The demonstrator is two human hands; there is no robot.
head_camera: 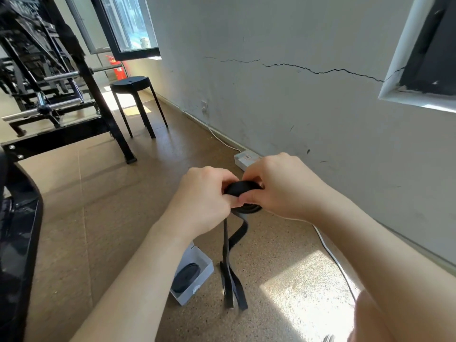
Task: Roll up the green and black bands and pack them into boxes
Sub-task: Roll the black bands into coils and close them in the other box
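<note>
Speckled tan floor (pixel 271 255), sunlit patch at lower right; grey plaster wall (pixel 296 107) with a long crack across the upper right.

Centre frame: both hands meet around a partly wound black band (pixel 243 187). Left hand (pixel 202 201) pinches the coil's near-left edge, fingers curled. Right hand (pixel 278 186) wraps over its top and right side, thumb pressed on the near rim. Coil sits between the two palms, flat and disc-like, with layers showing as concentric ridges at its lower edge.

Loose tail (pixel 225 248) drops from under the coil, long axis near vertical in frame. Its doubled strands kink once, and the ends lie on the floor at lower centre. Material is a matte, flat, rubbery-looking strip.

Lower centre-left, just beside the tail's ends: open white box (pixel 200 255), shallow and rectangular. It holds a second rolled band (pixel 186 276), a black oval coil lying flat.

White cable (pixel 329 251) runs along the wall base. Black stool (pixel 130 83) at upper left.
</note>
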